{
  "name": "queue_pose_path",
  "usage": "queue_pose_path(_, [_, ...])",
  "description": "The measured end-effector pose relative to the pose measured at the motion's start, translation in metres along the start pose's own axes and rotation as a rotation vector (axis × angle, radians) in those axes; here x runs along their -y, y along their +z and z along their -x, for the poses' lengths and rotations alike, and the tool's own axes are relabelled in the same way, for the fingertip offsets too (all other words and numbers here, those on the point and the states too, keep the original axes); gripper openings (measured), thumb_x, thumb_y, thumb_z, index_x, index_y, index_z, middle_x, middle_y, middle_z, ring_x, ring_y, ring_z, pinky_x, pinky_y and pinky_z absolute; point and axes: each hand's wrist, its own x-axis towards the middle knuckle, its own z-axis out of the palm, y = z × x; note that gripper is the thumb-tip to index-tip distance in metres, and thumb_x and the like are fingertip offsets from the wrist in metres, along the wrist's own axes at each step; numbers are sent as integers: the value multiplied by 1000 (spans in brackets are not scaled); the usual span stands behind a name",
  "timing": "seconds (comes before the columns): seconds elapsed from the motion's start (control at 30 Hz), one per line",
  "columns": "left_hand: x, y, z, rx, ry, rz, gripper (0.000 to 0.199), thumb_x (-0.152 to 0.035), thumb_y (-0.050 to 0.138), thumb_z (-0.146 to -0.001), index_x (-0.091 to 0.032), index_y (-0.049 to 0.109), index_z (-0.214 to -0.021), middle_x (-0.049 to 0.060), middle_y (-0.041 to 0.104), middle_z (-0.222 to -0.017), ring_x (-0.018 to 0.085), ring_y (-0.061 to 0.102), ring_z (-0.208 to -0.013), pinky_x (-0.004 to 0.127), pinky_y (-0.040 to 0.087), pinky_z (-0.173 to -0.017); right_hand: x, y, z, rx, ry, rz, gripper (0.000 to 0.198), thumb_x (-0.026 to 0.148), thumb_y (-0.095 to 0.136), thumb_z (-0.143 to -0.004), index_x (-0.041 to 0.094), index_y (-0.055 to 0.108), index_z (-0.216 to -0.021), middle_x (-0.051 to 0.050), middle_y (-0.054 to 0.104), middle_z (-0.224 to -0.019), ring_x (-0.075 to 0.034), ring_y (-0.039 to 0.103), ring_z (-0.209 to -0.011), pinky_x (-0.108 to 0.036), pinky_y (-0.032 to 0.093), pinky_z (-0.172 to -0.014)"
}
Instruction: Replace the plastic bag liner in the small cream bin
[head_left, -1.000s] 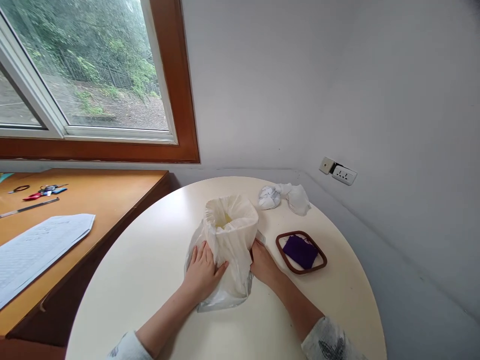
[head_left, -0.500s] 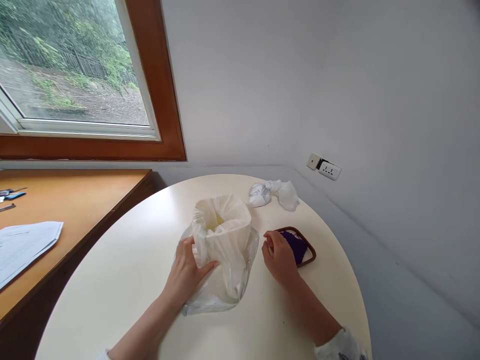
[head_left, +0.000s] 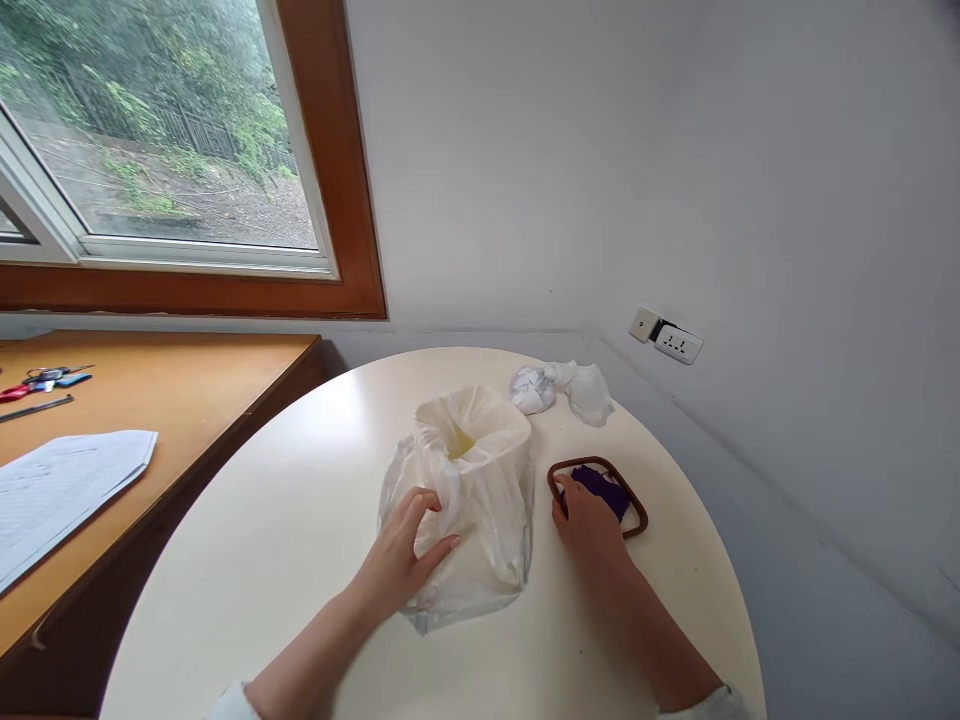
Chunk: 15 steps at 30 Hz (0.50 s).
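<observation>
A bin-like container lined with a white plastic bag (head_left: pixel 487 530) stands on the round table, its mouth facing up and a yellowish inside showing. At the bag's front left is my left hand (head_left: pixel 409 555), thumb and fingers spread apart, the fingertips at the loose plastic. To the right lies a brown rounded rectangular frame (head_left: pixel 637 510) with dark purple cloth (head_left: pixel 600 487) inside it. My right hand (head_left: pixel 589 520) is closed at the frame's left side, fingers over the rim beside the cloth. The hand hides the frame's lower left part.
Crumpled white paper (head_left: pixel 532 390) and a knotted white plastic bag (head_left: pixel 589 392) lie at the table's (head_left: pixel 262 500) back right. A wooden desk (head_left: pixel 210 390) on the left holds papers (head_left: pixel 75 490) and keys (head_left: pixel 49 378). The walls stand close behind and at the right, with a socket (head_left: pixel 679 344).
My left hand has loosened from the bag's side. The lined container has shifted slightly right. My right hand has lowered and moved right onto the frame. The view has turned a little left.
</observation>
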Motion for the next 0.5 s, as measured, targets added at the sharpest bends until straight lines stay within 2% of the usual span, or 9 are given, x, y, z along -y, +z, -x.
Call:
queue_pose_path(0.13, [-2,-1,2,-91,3,11,5,-27,41,-87,-23,43,-88,4,52,-88,17,52,-81,29,45,-73,-3,5,-1,-116,-18,-92,37,19,36,-84,14,49,-118,-13,61,-101,-22,62,-81,-30,45,-60])
queue_pose_path(0.27, [-1,-1,1,-212,15,14,7,-22,40,-87,-22,44,-81,3,51,-81,16,51,-75,27,44,-66,-9,15,-4,-226,-77,-157,39,20,33,-85,9,47,-120,-15,61,-97,-23,61,-81,-34,48,-66])
queue_pose_path(0.5, [5,-3,-1,-374,134,0,8,-13,44,-86,-20,48,-88,3,50,-83,14,51,-75,25,45,-65,-9,17,-6,-258,-121,-162,38,23,31,-87,9,49,-117,-13,60,-88,-23,61,-77,-36,51,-65])
